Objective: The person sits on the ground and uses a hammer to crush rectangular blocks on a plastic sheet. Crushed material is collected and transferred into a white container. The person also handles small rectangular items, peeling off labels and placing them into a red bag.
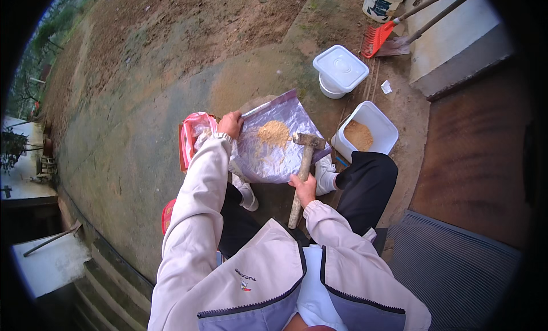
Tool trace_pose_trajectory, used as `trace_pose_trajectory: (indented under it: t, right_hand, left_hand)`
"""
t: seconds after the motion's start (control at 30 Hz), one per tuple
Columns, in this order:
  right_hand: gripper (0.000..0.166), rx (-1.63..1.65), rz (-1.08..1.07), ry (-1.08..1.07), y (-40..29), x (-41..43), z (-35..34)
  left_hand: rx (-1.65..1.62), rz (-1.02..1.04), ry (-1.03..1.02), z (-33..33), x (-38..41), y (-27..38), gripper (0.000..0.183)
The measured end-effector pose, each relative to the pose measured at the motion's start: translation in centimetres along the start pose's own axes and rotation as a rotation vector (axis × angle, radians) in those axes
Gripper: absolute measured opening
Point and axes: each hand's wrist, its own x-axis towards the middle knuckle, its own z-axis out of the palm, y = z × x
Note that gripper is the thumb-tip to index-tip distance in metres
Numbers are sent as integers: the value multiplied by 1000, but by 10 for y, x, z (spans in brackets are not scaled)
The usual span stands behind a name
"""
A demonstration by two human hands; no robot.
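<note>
My right hand (305, 189) grips the wooden handle of a hammer (306, 159). The hammer's blocky, worn head lies over the right part of a shiny plastic sheet (261, 168) with purplish edges. On the sheet is a small heap of tan crumbs or coarse powder (274, 133), with finer bits scattered below it. My left hand (230, 124) holds the sheet's upper left edge; its fingertips are partly hidden. Beside that hand stands a red box with a pink plastic bag (199, 127) in it.
Right of the sheet, a white tub (385, 132) holds more tan powder (358, 135). A white lid (341, 67) rests on a round white container (330, 89). An orange rake (379, 37), a shovel (396, 47) and a bucket (382, 4) stand near the wall. Concrete steps descend lower left.
</note>
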Motion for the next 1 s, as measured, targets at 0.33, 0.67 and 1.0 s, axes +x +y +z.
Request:
trace_pose_trajectory:
  t: [0.33, 0.67, 1.0]
  right_hand:
    - [20, -5, -71, 54, -13, -9, -3]
    - [22, -60, -170, 168, -33, -35, -6]
    - [22, -88, -240, 343, -50, -86, 10]
  left_hand:
    - [-134, 38, 15, -7, -4, 12, 18]
    - [-123, 236, 132, -7, -4, 27, 17]
    - [-198, 342, 59, -44, -4, 64, 16]
